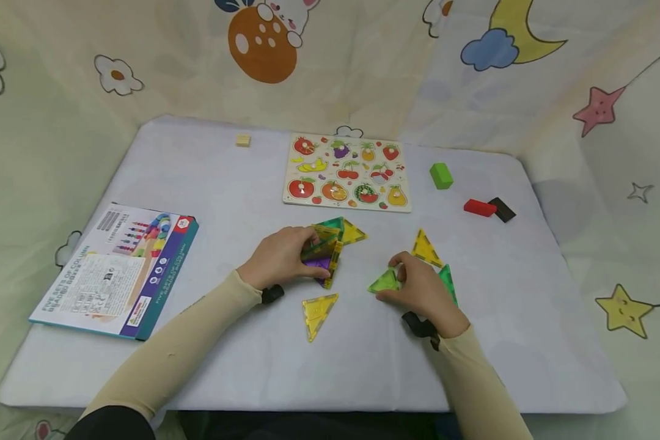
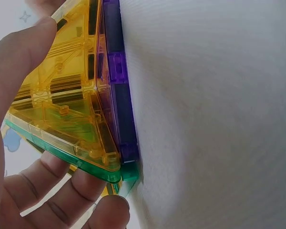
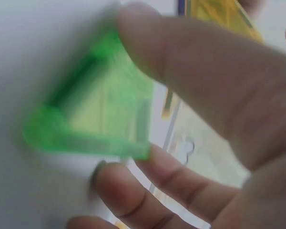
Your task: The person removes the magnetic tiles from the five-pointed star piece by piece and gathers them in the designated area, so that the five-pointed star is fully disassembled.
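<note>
A small structure of translucent magnetic tiles [image 1: 335,264], in yellow, purple and green, stands at the middle of the table. My left hand [image 1: 280,255] holds it, the thumb on one side and fingers on the other; the left wrist view shows its yellow walls [image 2: 69,71] over a purple edge [image 2: 118,71]. Between thumb and fingers my right hand [image 1: 425,288] pinches a light green triangular tile [image 1: 384,282], blurred in the right wrist view. A darker green tile [image 1: 448,283] lies partly behind that hand. One yellow triangle [image 1: 425,249] lies beyond it, another [image 1: 318,313] nearer me.
A fruit puzzle board [image 1: 348,173] lies at the back. To the left is a boxed toy set [image 1: 118,269]. Green [image 1: 441,176], red [image 1: 479,208] and black [image 1: 503,209] blocks lie at the right, with a small wooden block [image 1: 243,140] at the back left.
</note>
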The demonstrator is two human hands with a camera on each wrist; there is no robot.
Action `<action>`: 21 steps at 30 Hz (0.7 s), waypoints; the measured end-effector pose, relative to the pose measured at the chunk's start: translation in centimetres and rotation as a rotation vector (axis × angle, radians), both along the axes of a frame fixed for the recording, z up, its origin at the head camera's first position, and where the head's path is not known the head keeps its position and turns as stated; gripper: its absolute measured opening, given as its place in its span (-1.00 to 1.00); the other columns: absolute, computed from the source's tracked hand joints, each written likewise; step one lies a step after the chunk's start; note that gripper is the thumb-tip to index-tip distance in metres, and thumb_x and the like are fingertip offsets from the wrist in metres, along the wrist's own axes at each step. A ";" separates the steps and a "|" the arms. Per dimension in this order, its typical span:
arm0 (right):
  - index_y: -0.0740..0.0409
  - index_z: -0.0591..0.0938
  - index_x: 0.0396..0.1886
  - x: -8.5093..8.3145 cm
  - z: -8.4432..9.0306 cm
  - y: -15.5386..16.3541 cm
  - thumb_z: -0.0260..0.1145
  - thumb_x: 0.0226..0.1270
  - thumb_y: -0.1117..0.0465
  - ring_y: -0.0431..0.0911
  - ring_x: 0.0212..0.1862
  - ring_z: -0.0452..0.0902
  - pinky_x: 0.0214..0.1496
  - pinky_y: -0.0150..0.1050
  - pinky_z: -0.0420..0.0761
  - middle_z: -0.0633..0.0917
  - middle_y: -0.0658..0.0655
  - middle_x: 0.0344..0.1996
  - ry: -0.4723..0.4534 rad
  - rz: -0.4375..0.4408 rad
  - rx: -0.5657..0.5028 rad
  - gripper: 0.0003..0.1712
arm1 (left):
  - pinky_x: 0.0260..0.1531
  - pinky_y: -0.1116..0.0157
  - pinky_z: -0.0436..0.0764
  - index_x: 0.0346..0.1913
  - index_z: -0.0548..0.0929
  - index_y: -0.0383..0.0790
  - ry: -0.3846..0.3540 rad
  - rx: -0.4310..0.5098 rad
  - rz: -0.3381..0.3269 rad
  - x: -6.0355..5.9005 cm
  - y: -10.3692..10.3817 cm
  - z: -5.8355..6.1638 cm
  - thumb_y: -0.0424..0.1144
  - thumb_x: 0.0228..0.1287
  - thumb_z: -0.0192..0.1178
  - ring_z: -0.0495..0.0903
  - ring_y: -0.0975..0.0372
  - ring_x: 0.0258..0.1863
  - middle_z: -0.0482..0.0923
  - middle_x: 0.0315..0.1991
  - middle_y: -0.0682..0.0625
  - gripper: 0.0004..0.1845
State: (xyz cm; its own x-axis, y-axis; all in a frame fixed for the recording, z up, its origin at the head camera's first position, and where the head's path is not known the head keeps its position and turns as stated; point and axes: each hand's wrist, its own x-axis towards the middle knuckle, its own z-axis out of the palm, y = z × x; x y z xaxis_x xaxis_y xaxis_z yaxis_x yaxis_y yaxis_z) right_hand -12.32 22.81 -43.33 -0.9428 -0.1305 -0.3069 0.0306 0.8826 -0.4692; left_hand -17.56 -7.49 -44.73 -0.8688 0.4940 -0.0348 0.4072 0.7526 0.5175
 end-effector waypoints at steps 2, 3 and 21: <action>0.15 0.56 0.15 0.2 0.1 0.9 0.67 0.05 -0.11 -0.05 -0.26 0.46 -0.26 -0.23 0.44 0.58 0.12 -0.27 -0.010 -0.018 -0.001 -0.24 | -0.12 0.17 0.67 -0.01 0.60 -0.04 0.005 -0.001 0.006 0.0 -0.1 0.0 0.40 -0.04 0.51 0.59 0.21 -0.17 0.68 -0.10 0.08 -0.29; 0.15 0.56 0.15 0.3 0.2 1.3 0.66 0.06 -0.11 -0.05 -0.25 0.46 -0.25 -0.24 0.44 0.58 0.12 -0.26 -0.015 -0.028 -0.004 -0.24 | -0.11 0.17 0.67 -0.01 0.61 -0.04 0.005 -0.002 0.008 0.0 -0.2 0.0 0.40 -0.03 0.51 0.59 0.21 -0.17 0.68 -0.10 0.08 -0.29; 0.22 0.58 0.27 1.4 0.6 2.7 0.39 0.34 0.17 0.09 -0.18 0.55 -0.18 -0.12 0.56 0.59 0.31 0.03 0.213 -0.097 -0.025 -0.47 | -0.01 0.14 0.69 0.11 0.65 -0.11 0.017 0.020 -0.005 0.5 0.1 0.1 0.31 0.03 0.53 0.61 0.18 -0.07 0.71 0.01 0.02 -0.28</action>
State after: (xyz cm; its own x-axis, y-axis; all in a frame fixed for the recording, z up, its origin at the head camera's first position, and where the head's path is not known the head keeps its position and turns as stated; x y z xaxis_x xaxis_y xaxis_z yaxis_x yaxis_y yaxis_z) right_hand -10.90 25.52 -42.71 -0.9944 -0.0412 -0.0974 0.0126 0.8683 -0.4960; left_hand -17.10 -7.43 -44.66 -0.8666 0.4989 -0.0095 0.4202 0.7398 0.5255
